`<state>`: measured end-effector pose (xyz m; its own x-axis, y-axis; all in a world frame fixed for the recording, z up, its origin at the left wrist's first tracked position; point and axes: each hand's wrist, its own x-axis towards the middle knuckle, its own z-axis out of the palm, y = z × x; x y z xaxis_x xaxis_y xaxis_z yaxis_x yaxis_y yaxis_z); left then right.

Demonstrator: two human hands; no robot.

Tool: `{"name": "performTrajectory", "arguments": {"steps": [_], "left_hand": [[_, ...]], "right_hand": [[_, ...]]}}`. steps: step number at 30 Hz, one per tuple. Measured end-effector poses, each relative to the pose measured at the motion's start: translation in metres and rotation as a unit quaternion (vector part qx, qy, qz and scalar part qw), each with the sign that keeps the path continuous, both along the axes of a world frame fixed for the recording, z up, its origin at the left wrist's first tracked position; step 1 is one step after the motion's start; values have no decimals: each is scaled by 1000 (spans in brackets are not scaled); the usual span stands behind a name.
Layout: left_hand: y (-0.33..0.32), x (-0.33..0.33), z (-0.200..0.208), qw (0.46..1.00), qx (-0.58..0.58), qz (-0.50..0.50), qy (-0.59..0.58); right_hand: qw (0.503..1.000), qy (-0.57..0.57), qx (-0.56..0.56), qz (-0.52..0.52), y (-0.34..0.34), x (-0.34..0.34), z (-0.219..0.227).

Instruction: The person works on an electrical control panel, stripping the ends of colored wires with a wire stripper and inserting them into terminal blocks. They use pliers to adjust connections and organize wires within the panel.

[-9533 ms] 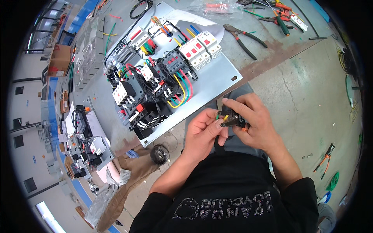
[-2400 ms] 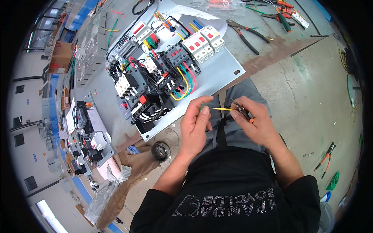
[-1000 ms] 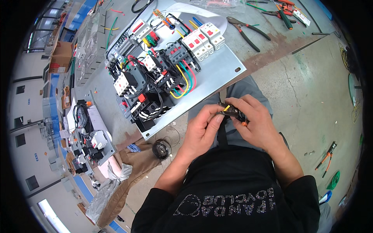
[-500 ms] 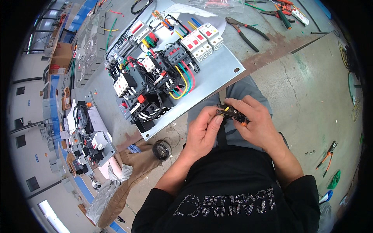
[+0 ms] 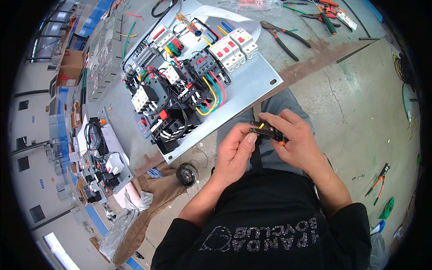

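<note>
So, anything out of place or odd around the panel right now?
Mostly loose tools. A pair of orange-handled pliers lies on the concrete floor to the right, and a black wire coil sits on the floor below the metal panel. The panel overhangs the bench edge. No visible damage.

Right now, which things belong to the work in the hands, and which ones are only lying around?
In use:
left hand, pinching a short yellow wire
right hand, gripping a small black and orange hand tool

Lying about:
grey mounting plate with wired switchgear
black-handled pliers on the bench
orange-handled pliers on the floor
black wire coil
</note>
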<state>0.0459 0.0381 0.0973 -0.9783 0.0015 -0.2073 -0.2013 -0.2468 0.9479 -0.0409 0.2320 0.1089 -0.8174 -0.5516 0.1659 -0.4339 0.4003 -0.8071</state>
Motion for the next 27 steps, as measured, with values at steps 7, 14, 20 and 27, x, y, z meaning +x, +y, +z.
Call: {"name": "performTrajectory", "arguments": {"steps": [7,14,20,27], "left_hand": [[4,-1,-2,998,-40,14,49],[1,0,-5,1000,-24,3,6],[2,0,-1,1000,-24,-1,3],[5,1,-3,999,-34,17,23]], "right_hand": [[1000,-8,-6,-6,-2,0,-1],[1000,2,-3,-13,-2,-1,-7],[1000,28,-12,-3,-1,-2,-11],[1000,15,-12,15,-1,-2,-6]]}}
